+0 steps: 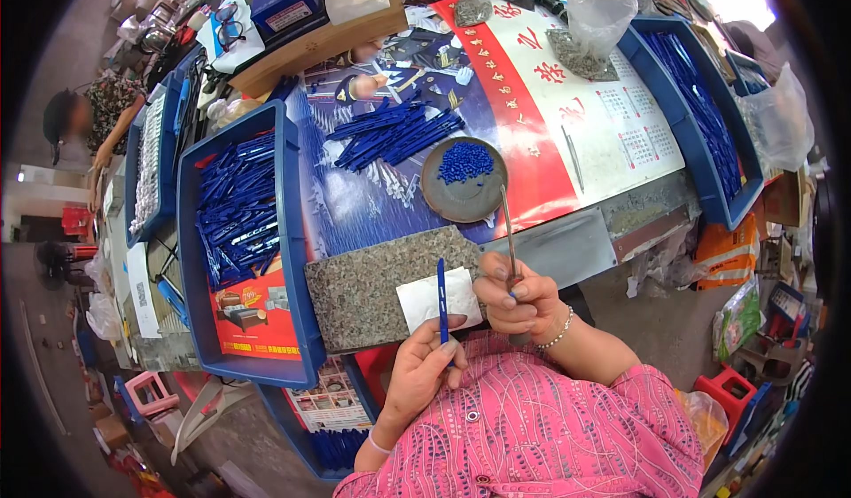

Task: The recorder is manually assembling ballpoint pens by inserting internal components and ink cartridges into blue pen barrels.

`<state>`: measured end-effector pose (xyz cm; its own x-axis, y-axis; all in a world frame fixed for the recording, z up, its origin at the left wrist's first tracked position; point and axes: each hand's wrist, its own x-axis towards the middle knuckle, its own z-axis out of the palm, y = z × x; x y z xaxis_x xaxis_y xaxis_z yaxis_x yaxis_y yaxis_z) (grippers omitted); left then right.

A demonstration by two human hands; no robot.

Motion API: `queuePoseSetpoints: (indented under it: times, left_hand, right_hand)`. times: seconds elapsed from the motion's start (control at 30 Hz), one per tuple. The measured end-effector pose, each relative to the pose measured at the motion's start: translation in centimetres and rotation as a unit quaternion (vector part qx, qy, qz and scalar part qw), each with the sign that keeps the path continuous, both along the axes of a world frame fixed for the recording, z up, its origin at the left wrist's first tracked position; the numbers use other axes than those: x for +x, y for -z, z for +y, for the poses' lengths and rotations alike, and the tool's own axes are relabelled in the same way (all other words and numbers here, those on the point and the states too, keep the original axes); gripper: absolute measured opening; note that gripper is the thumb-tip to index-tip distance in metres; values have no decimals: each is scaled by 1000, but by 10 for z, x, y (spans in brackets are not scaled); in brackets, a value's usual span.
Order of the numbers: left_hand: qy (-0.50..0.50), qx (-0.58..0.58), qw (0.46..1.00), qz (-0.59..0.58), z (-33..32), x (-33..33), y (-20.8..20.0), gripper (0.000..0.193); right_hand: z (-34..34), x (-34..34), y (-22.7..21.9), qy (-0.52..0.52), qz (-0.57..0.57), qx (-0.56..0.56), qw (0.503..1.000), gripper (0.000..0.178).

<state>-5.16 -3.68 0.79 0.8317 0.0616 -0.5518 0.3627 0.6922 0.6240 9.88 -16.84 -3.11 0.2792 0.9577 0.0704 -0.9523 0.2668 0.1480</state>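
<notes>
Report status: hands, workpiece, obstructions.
Left hand holding slim blue piece, upper end free. Right hand gripping thin metal tool. Nothing visible between hands.

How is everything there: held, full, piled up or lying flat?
Left grip: closed on the blue stick.
Blue stick: held.
Right grip: closed on the thin metal tool.
Thin metal tool: held.
Round dish: partly filled.
Small blue pieces: piled in the dish.
Tray on the right: holding blue sticks.
White paper: creased, lying on the stone slab.
Stick pile: loose, unheld.
</notes>
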Motion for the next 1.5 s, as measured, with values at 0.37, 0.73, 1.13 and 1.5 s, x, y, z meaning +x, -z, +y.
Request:
queuePoseSetpoints:
  times: [0.37, 0.73, 1.13, 1.5]
  left_hand:
    - [2, -3, 1000, -7, 3, -6, 2, 33]
    - [17, 4, 1000, -12, 3, -4, 3, 35]
    - [9, -8, 1000, -19, 5, -7, 5, 35]
    - [10, -8, 1000, -15, 5, -6, 7, 35]
  right_hand:
    - [-2, -3, -20, -11, -200, -222, 954, 18]
    - [-3, -5, -15, 23, -191, -224, 955, 16]
    - [1, -6, -2, 20, -96, -139, 985, 15]
    - [3, -6, -1, 29, -75, -121, 989, 13]
